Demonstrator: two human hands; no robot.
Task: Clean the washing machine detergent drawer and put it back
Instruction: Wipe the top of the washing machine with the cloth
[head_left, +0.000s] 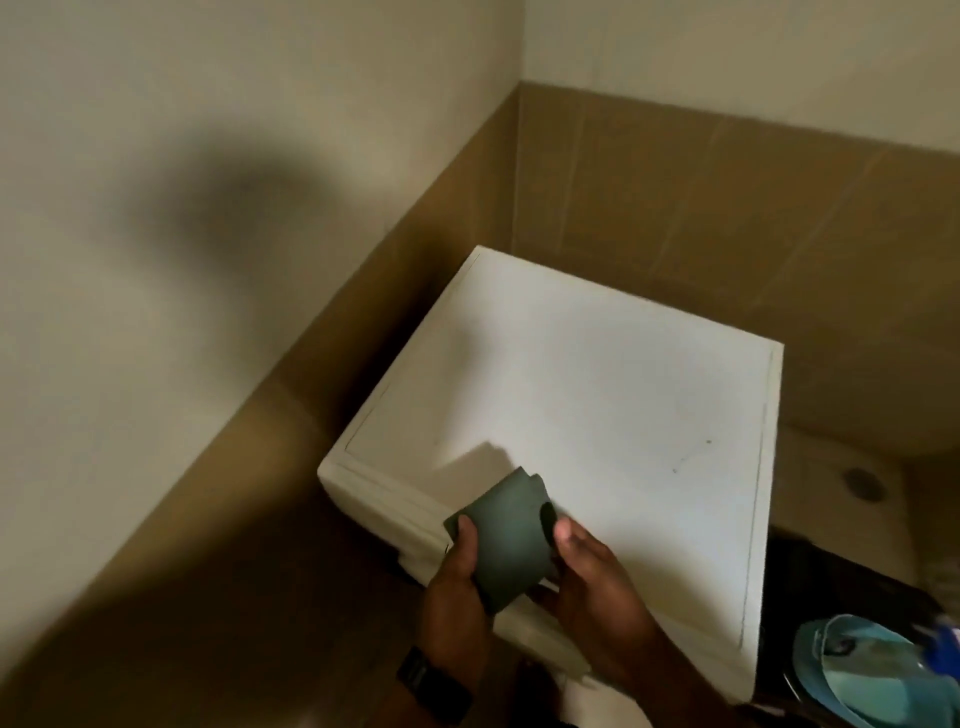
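Washing machine (597, 374) beside blue basin (857, 670); walls (208, 156) close

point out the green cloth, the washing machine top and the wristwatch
green cloth (501, 540): head view, middle of the folded cloth between both hands.
washing machine top (597, 374): head view, bare centre of the white lid.
wristwatch (434, 686): head view, dark band on the left wrist.

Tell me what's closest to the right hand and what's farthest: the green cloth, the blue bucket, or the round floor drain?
From the right hand:
1. Green cloth, held in both hands, touching it.
2. Blue bucket, lower right, beside the white washing machine.
3. Round floor drain, far right on the floor, beyond the machine.
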